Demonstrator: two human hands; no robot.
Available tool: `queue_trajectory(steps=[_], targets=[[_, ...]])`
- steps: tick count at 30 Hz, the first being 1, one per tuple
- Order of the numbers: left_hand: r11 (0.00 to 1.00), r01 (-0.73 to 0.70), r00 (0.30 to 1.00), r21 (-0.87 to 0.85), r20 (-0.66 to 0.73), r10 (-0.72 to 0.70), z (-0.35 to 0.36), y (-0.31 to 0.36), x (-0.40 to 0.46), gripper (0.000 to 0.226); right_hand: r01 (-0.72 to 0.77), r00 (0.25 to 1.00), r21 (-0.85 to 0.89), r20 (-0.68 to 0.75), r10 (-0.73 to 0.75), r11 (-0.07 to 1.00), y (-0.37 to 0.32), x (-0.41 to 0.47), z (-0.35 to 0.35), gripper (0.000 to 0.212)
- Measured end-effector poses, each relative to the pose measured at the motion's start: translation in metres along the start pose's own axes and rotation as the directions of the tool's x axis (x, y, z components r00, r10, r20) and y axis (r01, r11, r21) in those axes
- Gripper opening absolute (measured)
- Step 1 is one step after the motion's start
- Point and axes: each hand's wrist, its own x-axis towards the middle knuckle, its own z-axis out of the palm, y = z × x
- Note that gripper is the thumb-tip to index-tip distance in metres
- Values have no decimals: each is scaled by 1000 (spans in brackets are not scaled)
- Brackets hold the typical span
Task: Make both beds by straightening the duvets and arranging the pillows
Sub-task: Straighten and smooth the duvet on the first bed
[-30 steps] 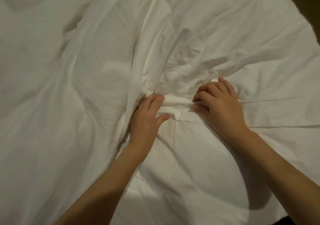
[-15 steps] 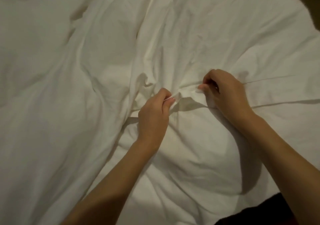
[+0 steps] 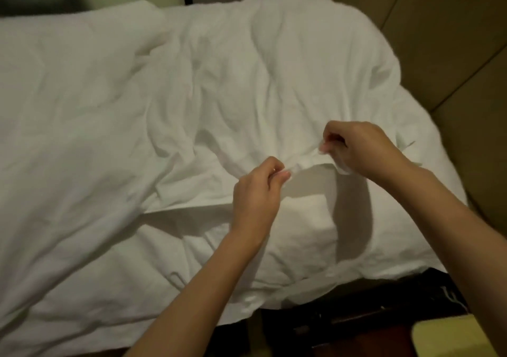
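A wrinkled white duvet (image 3: 137, 115) covers the bed across most of the view. Its edge is lifted off the sheet below, between my two hands. My left hand (image 3: 256, 194) pinches that edge with thumb and fingers near the middle. My right hand (image 3: 362, 150) pinches the same edge a little further right and higher. Under the raised edge lies a smoother white layer (image 3: 307, 219) with the shadows of my hands on it. No separate pillow can be told apart.
A beige padded headboard (image 3: 452, 54) rises along the right. A dark gap and dark furniture (image 3: 356, 315) lie below the bed's near right corner, with a pale yellow surface (image 3: 452, 337) at the bottom right. Dark wall at the top left.
Both hands went from lying on the fabric to pinching the duvet edge and raising it. They have drawn apart and to the right. The view has pulled back, showing the headboard.
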Motion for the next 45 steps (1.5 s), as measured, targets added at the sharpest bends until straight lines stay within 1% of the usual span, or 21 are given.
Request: queue_trajectory(steps=[3,6,9,11,14,17,19,20,24,25,27,29,31,32,34,36,37,39,41,43,45], targets=[[999,20,1000,37,16,-20,23,38,-24,16,-84,995,-4,53,85,996,20,-32,-28,12],[999,27,998,36,49,-29,45,74,-46,16,-142,987,-16,77,142,990,36,-62,-58,12],[999,37,995,39,87,-40,64,106,-68,18,-169,983,-16,77,169,986,54,-94,-83,14],[999,33,994,42,104,-38,76,110,-78,19,-158,984,-16,76,158,987,64,-109,-85,14],[993,29,984,112,172,-48,86,86,-85,18,-109,991,-71,75,114,992,76,-115,-58,10],[984,0,979,176,201,-36,83,52,-86,25,-77,997,-107,-8,77,991,80,-108,-28,9],[981,-28,991,191,134,3,73,30,-87,39,-63,997,-136,-45,57,989,77,-109,-15,9],[977,-51,995,209,91,33,66,18,-88,42,-49,998,-145,-50,42,988,74,-111,-8,11],[945,-99,995,312,14,100,29,-27,-92,33,36,999,-144,-20,-40,989,41,-116,28,27],[935,-110,994,338,12,112,19,-39,-94,33,66,998,-122,-12,-67,990,28,-115,40,30],[913,-116,993,391,19,118,-4,-65,-99,42,156,987,-79,-25,-159,985,-1,-112,68,39],[905,-81,997,417,22,79,-31,-92,-104,46,267,961,-95,-43,-272,959,-27,-107,101,47],[910,-41,999,413,31,31,-58,-120,-110,48,342,935,-116,-60,-350,933,-48,-101,134,47],[912,-38,999,408,51,19,-70,-132,-113,50,353,927,-123,-91,-364,928,-55,-98,147,43],[916,-64,993,395,114,20,-84,-152,-119,53,308,923,-137,-199,-331,941,-63,-91,170,28],[901,-137,986,412,146,83,-87,-164,-123,47,224,921,-150,-291,-259,963,-65,-84,185,13],[887,-178,981,426,148,126,-87,-168,-123,40,193,919,-146,-319,-231,970,-65,-80,191,10],[866,-227,973,446,144,181,-85,-172,-120,29,177,921,-129,-328,-210,976,-63,-76,199,13],[855,-246,969,456,142,202,-83,-170,-118,27,222,919,-162,-296,-262,962,-62,-75,198,26],[868,-218,975,446,141,173,-81,-168,-121,29,283,908,-181,-265,-324,942,-65,-78,189,29],[899,-152,985,410,142,102,-82,-165,-125,28,281,926,-145,-219,-308,949,-71,-80,178,26]])
